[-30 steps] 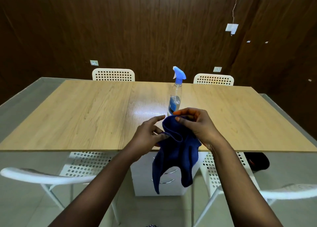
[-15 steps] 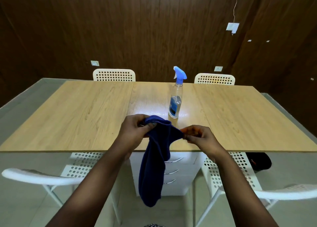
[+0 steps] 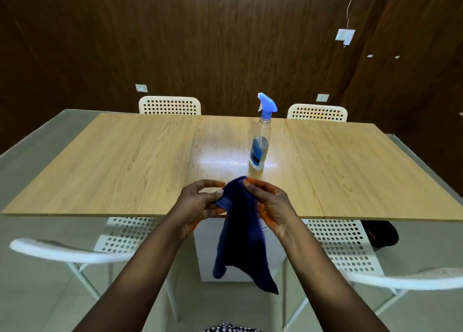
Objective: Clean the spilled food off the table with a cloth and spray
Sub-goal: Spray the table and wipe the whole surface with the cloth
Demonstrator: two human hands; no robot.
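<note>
Both my left hand and right hand pinch the cloth's top edge over the table's near edge; soft and limp, I'd bunch it before wiping.

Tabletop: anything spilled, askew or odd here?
No spilled food shows on the table, only glare beside the upright spray bottle. Both hands, left and right, hold the blue cloth at the near edge.
</note>
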